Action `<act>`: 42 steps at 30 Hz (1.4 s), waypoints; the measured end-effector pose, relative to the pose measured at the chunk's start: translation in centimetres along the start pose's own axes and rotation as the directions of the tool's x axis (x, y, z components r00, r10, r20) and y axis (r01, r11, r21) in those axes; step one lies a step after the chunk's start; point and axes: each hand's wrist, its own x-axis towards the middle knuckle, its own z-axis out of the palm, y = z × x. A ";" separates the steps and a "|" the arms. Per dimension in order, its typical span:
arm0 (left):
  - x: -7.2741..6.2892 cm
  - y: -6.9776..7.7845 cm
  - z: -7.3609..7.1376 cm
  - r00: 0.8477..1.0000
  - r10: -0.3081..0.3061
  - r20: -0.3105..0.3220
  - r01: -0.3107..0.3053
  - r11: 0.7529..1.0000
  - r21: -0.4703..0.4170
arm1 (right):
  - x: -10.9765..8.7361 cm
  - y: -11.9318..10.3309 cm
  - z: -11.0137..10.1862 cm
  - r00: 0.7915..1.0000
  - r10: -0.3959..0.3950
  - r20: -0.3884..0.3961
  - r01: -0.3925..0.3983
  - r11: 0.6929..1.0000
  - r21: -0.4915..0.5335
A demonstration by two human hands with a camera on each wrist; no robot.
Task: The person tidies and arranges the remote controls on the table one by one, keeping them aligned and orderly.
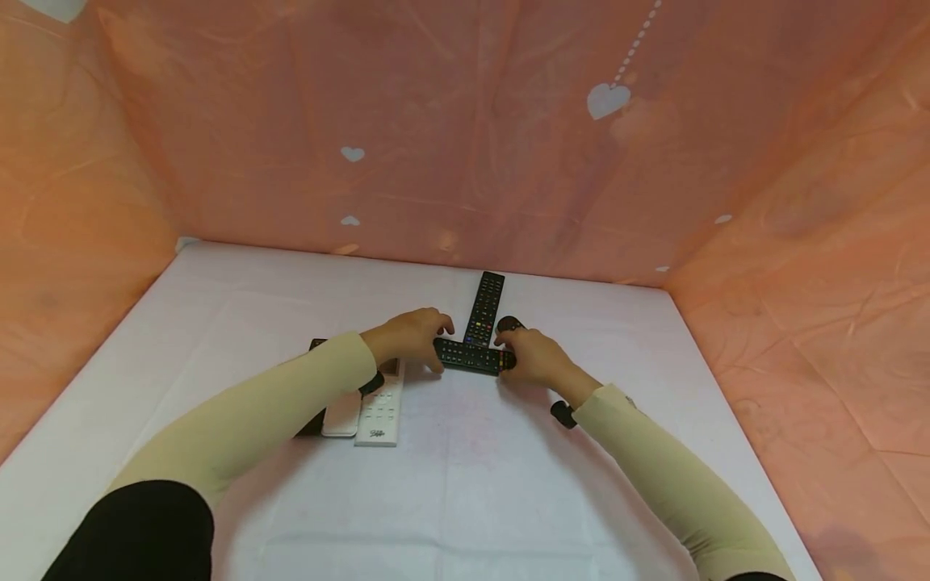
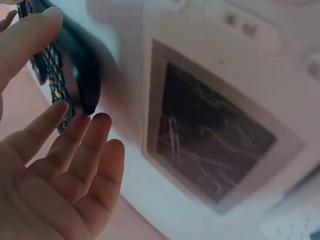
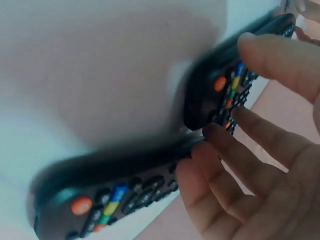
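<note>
A black remote control with many small buttons lies crosswise between the two hands. My left hand holds its left end, with the thumb along the near side and the fingers at the far side. Around the right end is my right hand, its thumb against the side edge and fingertips opposite. A second black remote points away behind the crosswise one. The rounded end of a third black remote shows beyond the right hand, which hides the rest.
Left of the hands, a white remote with a dark screen lies beside a pale, rounded device and a dark one, partly under the left forearm. A white cloth covers the table. Orange sheeting surrounds it.
</note>
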 end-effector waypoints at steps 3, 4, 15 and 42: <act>0.4 0.1 0.2 1.000 -0.009 0.019 0.009 1.000 0.006 | 0.0 -0.1 0.3 1.000 0.009 -0.012 -0.009 0.999 -0.036; 0.5 0.2 0.3 1.000 -0.013 0.025 0.013 1.000 0.012 | 0.1 -0.1 0.4 1.000 0.011 -0.013 -0.011 0.999 -0.046; 0.8 0.6 0.5 0.999 -0.031 0.045 0.028 0.998 0.055 | 0.3 -0.4 0.8 0.999 0.035 0.009 -0.033 0.994 -0.107; -1.5 -0.4 -0.3 0.997 0.075 -0.016 -0.075 0.996 -0.044 | -0.3 0.0 -0.3 0.984 -0.148 -0.098 0.157 0.983 0.093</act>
